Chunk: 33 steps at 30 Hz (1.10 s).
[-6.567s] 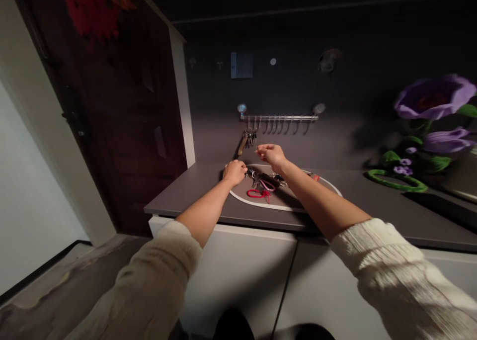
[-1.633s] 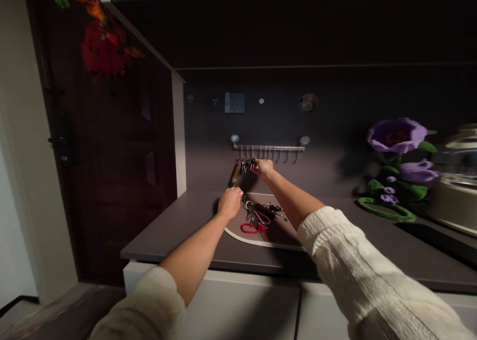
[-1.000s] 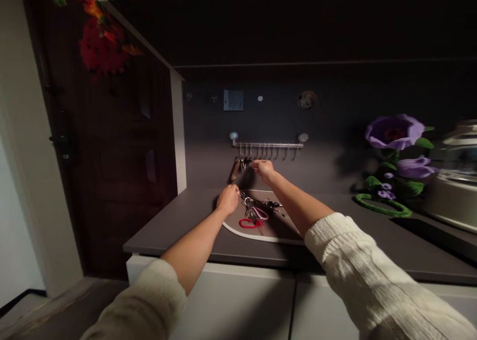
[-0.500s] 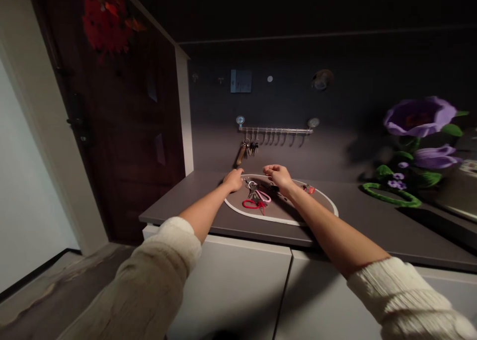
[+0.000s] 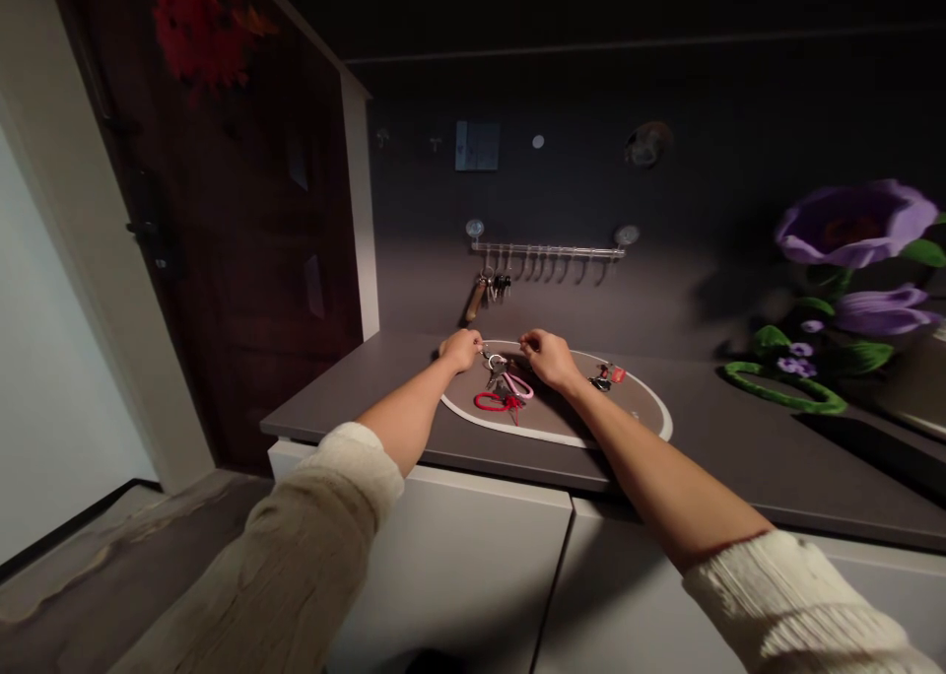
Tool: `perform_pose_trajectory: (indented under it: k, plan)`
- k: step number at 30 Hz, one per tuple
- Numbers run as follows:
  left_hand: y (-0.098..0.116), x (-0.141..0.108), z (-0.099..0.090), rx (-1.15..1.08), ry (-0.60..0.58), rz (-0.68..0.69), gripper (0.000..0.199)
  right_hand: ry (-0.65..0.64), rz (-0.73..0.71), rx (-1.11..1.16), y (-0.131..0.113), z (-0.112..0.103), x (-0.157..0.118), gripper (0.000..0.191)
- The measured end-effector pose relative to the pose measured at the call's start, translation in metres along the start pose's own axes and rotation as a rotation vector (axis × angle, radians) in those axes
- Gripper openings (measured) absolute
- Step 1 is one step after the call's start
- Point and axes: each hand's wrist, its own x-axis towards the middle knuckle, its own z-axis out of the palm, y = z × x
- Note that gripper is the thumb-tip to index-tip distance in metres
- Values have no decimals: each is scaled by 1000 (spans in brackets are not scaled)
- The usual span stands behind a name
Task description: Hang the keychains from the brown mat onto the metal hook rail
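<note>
Above the left end of an oval brown mat with a white rim (image 5: 562,438), my left hand (image 5: 460,349) is closed in a pinch. A small metal clasp at its fingertips seems to join a key ring (image 5: 497,363) with several keys. A pink strap (image 5: 521,387) and a red cord loop (image 5: 489,402) lie with those keys on the mat. My right hand (image 5: 548,357) is over the mat's back middle, thumb and fingers pressed together; what they hold, if anything, is too small and dark to make out. Right of its wrist lie dark keys (image 5: 600,384) and a red tag (image 5: 619,372).
A hook rail (image 5: 548,251) on the back wall carries a bunch of keys with a brown fob (image 5: 475,302) at its left end. Purple flowers (image 5: 857,223) and a green ring-shaped base (image 5: 783,390) stand right on the grey counter (image 5: 709,438). A dark door (image 5: 243,221) is left.
My right hand has turned slightly and its fingers have curled in more. My left fingers have closed near the clasp. The view has shifted a little, and dark keys show right of my right wrist.
</note>
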Motion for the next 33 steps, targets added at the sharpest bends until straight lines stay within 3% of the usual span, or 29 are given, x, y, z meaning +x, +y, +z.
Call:
perform_pose_trajectory:
  k: [13,33]
  plan:
    - [-12,6,2,-228,79,91,8,-36,-27,-31,1,5,1,20]
    - [16,-8,-23,-906,23,-43,6,3,-19,78,-2,4,-1,17]
